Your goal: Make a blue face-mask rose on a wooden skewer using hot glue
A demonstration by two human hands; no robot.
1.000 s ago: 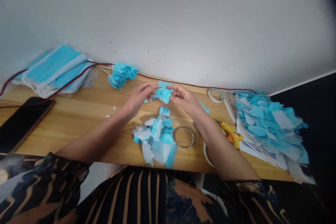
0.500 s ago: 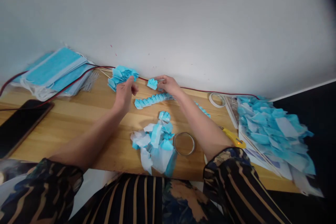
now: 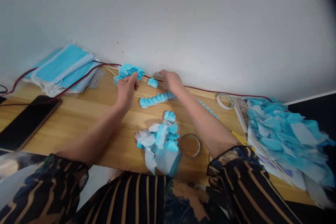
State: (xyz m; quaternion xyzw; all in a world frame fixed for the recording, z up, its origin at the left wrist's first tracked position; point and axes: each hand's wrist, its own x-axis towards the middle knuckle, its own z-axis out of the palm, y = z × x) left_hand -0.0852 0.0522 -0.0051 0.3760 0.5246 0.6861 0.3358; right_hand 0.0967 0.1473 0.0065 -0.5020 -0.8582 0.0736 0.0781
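My left hand [image 3: 127, 87] is closed, thumb and fingertips pressed together, in front of a ruffled blue paper-like flower [image 3: 130, 71]. What it pinches, if anything, is too small to make out. My right hand [image 3: 172, 81] is at the back of the table by the wall, its forefinger stretched out and the other fingers partly hidden. Just left of it, apart from the fingers, lies a small folded blue piece [image 3: 152, 83]. Nearer to me, a row of folded blue pieces [image 3: 156, 100] runs partly under my right wrist.
Blue face masks [image 3: 67, 64] and a phone [image 3: 28, 120] lie left. Crumpled blue and white scraps [image 3: 160, 140] and a tape roll [image 3: 189, 145] are in front. A white tape roll [image 3: 225, 101] and piled blue pieces [image 3: 286, 129] lie right. A red-black cable [image 3: 204, 90] follows the wall.
My right hand has drawn away from the small folded blue piece, which now lies flatter on the table. My left hand stays by the blue flower. The whole view has shifted slightly.
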